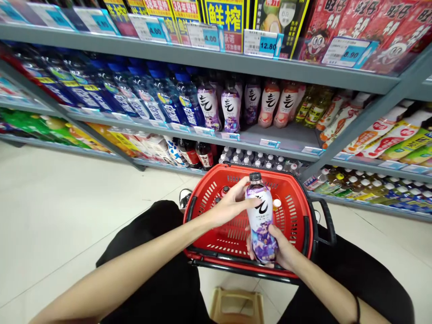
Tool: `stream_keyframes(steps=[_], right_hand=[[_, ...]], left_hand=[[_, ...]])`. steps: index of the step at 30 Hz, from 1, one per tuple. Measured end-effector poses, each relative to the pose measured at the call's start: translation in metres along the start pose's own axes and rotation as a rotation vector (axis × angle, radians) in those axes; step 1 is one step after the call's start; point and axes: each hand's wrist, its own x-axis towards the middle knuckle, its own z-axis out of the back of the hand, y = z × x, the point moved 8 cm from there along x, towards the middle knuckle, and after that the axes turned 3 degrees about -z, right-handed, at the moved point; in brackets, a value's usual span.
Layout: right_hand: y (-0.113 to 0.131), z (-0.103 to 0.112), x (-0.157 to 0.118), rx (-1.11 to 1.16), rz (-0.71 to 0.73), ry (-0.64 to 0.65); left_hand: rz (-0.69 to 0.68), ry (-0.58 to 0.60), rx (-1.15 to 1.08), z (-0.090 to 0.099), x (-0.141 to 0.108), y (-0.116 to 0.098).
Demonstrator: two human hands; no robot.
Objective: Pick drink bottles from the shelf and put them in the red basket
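Observation:
A drink bottle (260, 225) with a white and purple label and a black cap stands nearly upright between my hands, over a red shopping basket (216, 245). My left hand (238, 200) grips its upper part, thumb across the label. Around its lower part my right hand (283, 249) is wrapped, with some fingers hidden behind the bottle. Inside the basket, partly covered by my left hand and the bottle, are a few bottles with dark caps (225, 191) and one with a white cap (276, 204).
A grey shelf (202, 58) of drinks runs across the front. Blue-capped bottles (158, 96) and similar purple-label bottles (231, 108) fill its middle level. Below stand several small white-capped bottles (258, 162). The basket's black handle (327, 222) sticks out right. A tan stool (236, 306) is between the legs.

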Motion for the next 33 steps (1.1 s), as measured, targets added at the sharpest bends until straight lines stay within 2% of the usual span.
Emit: stream_keyframes(steps=[2, 4, 7, 10, 12, 14, 17, 20, 24, 30, 33], right_hand=[[-0.006, -0.006, 0.0, 0.012, -0.05, 0.1], [-0.009, -0.004, 0.001, -0.028, -0.058, 0.086], [-0.003, 0.012, 0.001, -0.097, -0.005, -0.112], [0.008, 0.028, -0.002, -0.164, 0.058, -0.323], [0.017, 0.034, -0.003, -0.258, 0.104, -0.391], [0.022, 0.035, -0.002, -0.365, 0.135, -0.406], [0.025, 0.033, -0.002, -0.436, 0.175, -0.405], [0.029, 0.029, -0.01, -0.415, 0.206, -0.46], [0.023, 0.024, -0.022, -0.253, 0.085, -0.511], [0.025, 0.025, -0.024, -0.274, 0.083, -0.521], [0.029, 0.032, -0.022, -0.37, 0.153, -0.541]], left_hand=[[0.016, 0.04, -0.037, -0.008, 0.0, -0.002], [-0.003, 0.036, -0.033, -0.013, 0.0, -0.005], [-0.048, -0.06, 0.036, -0.009, 0.002, -0.008], [-0.082, -0.182, 0.086, 0.003, 0.006, -0.005], [-0.097, -0.248, 0.116, 0.013, 0.007, -0.001], [-0.089, -0.283, 0.152, 0.019, 0.008, 0.004], [-0.054, -0.251, 0.182, 0.018, 0.006, 0.01], [-0.047, -0.175, 0.216, 0.01, 0.002, 0.009], [-0.097, -0.095, 0.263, 0.001, -0.001, -0.001], [-0.081, -0.095, 0.296, 0.006, -0.003, 0.006], [-0.013, -0.106, 0.297, 0.012, -0.005, 0.019]])
